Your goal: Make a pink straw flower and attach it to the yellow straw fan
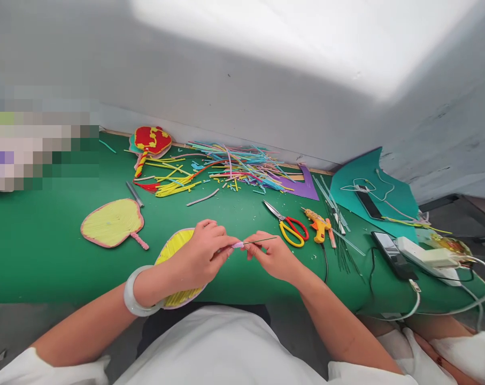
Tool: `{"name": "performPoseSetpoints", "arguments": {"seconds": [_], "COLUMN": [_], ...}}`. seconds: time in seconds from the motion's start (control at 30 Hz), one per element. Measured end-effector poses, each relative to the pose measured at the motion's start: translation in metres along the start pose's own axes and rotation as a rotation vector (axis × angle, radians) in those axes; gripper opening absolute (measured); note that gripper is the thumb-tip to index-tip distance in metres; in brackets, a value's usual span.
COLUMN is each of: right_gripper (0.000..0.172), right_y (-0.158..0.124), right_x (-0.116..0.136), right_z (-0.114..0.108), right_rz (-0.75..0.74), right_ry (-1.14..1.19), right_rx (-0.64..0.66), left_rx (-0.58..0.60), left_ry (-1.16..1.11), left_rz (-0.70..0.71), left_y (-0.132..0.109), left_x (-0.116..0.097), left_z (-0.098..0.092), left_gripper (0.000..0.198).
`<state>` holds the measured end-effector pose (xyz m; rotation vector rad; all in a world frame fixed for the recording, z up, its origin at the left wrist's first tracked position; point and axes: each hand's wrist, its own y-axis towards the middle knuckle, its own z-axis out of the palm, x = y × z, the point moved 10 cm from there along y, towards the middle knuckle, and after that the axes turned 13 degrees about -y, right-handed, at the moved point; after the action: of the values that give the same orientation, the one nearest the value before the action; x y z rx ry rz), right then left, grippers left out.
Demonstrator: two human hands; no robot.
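My left hand [206, 251], with a pale bangle [132, 291] on its wrist, pinches a short lilac-pink pipe cleaner piece [238, 245] between thumb and fingers. Close beside it, my right hand [275, 255] is closed on a thin dark green wire [262, 240], which sticks out to the right. Wire and pink piece meet between the two hands; how they join is too small to tell. Partly hidden under my left hand and wrist lies a yellow fan shape with a pink rim [173, 247]. To its left rests a finished-looking yellow fan [112, 222] with a pink twisted handle.
Right of my hands lie scissors [291, 230], an orange glue gun [317, 222] and loose green wires [344, 251]. Behind is a pile of coloured pipe cleaners [242, 166] beside a red fan [152, 140]. Phones [390, 251] and a power strip [422, 255] trail cables. Someone's legs show lower right.
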<state>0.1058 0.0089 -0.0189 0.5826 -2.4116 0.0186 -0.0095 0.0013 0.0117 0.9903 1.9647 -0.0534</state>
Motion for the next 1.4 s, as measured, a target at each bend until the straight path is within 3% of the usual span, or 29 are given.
{"name": "performPoseSetpoints", "arguments": {"seconds": [0.17,0.3,0.4,0.7,0.83,1.2,1.4], "right_gripper": [0.027,0.030,0.023,0.016,0.012,0.012,0.016], "right_y": [-0.002,-0.005,-0.010,-0.024,-0.026,-0.032,-0.034], "right_x": [-0.005,-0.003,0.001,0.032,0.032,0.013,0.014], "right_z": [0.002,0.007,0.012,0.003,-0.001,0.003,0.003], "right_rz": [0.033,0.047,0.070,-0.065,-0.048,0.184,0.161], "right_ry": [-0.022,-0.032,-0.092,-0.340,-0.278,0.041,-0.004], "right_rx": [0.025,0.007,-0.011,-0.154,-0.164,-0.161,-0.176], "left_rx": [-0.047,-0.132,-0.195,-0.234,-0.233,-0.220,-0.178], "left_ry": [-0.050,0.043,0.125,0.254,0.209,-0.073,-0.062], "left_rz": [0.035,0.101,0.124,0.105,0.091,0.018,0.016], "left_y": [0.003,0.002,0.001,-0.001,-0.001,-0.002,-0.003], "left_x": [0.000,-0.002,-0.003,0.003,0.001,0.010,0.008], "left_z": [0.000,-0.006,-0.011,-0.010,-0.015,-0.020,-0.016], "left_gripper": [0.021,0.021,0.019,0.019,0.020,0.017,0.016]}}
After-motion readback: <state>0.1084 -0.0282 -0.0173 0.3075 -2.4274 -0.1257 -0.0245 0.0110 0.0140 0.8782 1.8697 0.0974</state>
